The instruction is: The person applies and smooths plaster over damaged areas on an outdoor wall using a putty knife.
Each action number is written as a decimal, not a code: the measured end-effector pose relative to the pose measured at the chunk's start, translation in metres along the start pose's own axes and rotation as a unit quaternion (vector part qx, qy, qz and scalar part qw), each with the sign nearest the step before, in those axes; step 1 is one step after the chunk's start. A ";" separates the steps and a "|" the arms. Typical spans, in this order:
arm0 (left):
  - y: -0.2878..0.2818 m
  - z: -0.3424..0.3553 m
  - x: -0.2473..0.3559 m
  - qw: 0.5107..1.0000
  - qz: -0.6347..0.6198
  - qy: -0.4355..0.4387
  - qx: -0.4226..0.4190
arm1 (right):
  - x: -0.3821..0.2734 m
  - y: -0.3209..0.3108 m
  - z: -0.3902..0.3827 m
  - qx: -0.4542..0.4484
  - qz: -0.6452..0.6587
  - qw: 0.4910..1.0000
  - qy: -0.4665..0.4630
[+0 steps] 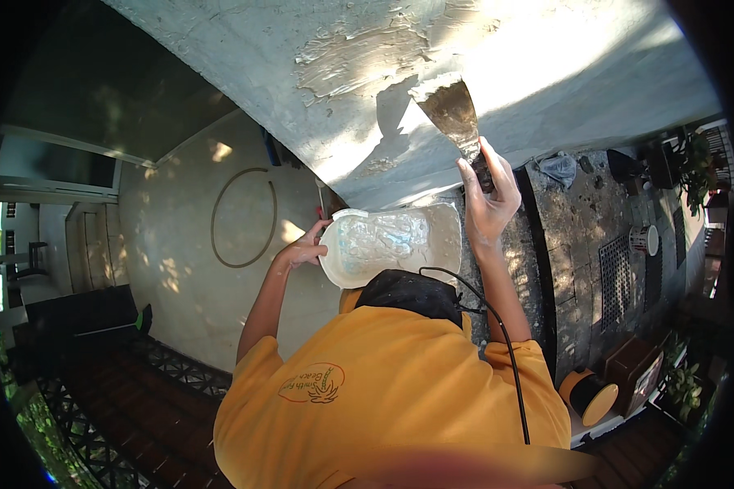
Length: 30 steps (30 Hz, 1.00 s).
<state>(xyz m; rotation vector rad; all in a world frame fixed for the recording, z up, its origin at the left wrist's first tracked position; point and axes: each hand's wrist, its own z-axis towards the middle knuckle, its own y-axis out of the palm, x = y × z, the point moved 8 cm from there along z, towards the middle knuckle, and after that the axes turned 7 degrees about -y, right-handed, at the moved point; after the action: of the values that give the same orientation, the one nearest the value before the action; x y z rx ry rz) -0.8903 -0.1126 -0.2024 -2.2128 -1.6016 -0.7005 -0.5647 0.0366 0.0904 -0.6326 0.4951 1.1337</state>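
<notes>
I see my right hand [488, 191] with its fingers clenched around the handle of a putty knife [455, 114], whose wide blade lies against the grey wall [546, 73] just beside a patch of fresh white plaster [359, 57]. My left hand [304, 248] grasps the left rim of a white tray [391, 243] smeared with plaster, held below the knife, close in front of my orange shirt [391, 399].
</notes>
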 end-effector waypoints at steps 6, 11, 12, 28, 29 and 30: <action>-0.001 0.003 -0.004 1.000 -0.003 0.014 -0.003 | -0.015 -0.001 0.024 -0.028 -0.055 0.994 -0.087; 0.000 -0.003 -0.002 1.000 -0.015 0.021 0.004 | -0.052 -0.040 0.090 -0.111 -0.180 0.945 -0.249; 0.000 -0.004 -0.002 1.000 -0.012 0.016 0.011 | -0.063 -0.047 0.103 -0.117 -0.212 0.926 -0.290; 0.000 0.001 0.003 1.000 -0.013 -0.002 0.011 | -0.121 -0.036 0.166 -0.303 -0.387 0.791 -0.364; 0.000 0.001 0.004 1.000 -0.013 -0.001 0.010 | -0.120 -0.036 0.166 -0.302 -0.388 0.791 -0.365; 0.000 0.001 0.006 1.000 -0.011 0.000 0.009 | -0.118 -0.037 0.164 -0.289 -0.377 0.795 -0.376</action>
<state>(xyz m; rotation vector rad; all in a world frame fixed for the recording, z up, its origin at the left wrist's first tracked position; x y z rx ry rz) -0.8883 -0.1079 -0.1998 -2.1860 -1.6271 -0.6898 -0.5643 0.0598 0.2943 -0.7342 -0.7882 0.6441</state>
